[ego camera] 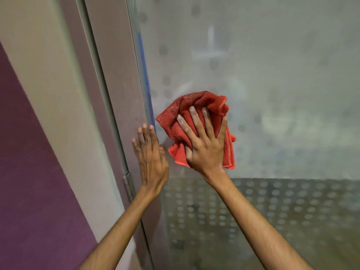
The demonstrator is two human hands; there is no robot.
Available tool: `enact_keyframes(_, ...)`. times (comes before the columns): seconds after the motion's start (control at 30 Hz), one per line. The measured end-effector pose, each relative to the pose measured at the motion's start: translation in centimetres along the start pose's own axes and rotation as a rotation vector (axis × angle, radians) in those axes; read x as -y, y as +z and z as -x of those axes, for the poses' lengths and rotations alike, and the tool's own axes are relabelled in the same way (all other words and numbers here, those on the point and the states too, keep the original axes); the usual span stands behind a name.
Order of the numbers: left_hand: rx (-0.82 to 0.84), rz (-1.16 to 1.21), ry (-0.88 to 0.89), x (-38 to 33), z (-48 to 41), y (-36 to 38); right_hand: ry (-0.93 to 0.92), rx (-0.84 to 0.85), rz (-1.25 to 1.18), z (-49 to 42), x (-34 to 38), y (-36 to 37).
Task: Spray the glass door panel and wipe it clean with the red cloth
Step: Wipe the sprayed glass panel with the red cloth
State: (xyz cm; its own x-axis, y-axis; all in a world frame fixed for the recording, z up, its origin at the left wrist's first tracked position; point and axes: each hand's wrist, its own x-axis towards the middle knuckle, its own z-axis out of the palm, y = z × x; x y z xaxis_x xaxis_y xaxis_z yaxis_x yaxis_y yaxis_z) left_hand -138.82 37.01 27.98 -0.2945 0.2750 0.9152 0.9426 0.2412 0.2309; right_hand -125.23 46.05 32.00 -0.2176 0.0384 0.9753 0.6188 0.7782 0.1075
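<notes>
The glass door panel fills the right of the view, hazy and smeared, with faint dots across it. My right hand presses the bunched red cloth flat against the glass near its left edge, fingers spread over the cloth. My left hand lies flat, fingers together, on the grey door frame just left of the cloth and holds nothing. No spray bottle is in view.
A band of frosted dots covers the lower part of the glass. A blue strip runs down the glass edge. Left of the frame are a beige jamb, a purple wall and a small hinge.
</notes>
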Motion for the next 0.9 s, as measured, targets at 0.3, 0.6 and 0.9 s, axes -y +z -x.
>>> enact_keyframes(0.3, 0.033, 0.088, 0.032, -6.0, -0.4, 0.6, 0.015, -0.017, 0.089, 1.7, -8.5, -3.1)
enact_keyframes(0.6, 0.14, 0.335, 0.114, -20.3, 0.0, 3.4, -0.002, 0.05, 0.137, 3.1, -22.1, -9.5)
enact_keyframes(0.9, 0.277, 0.545, 0.206, -38.3, 0.6, 7.0, 0.093, 0.158, 0.141, 4.6, -36.8, -17.8)
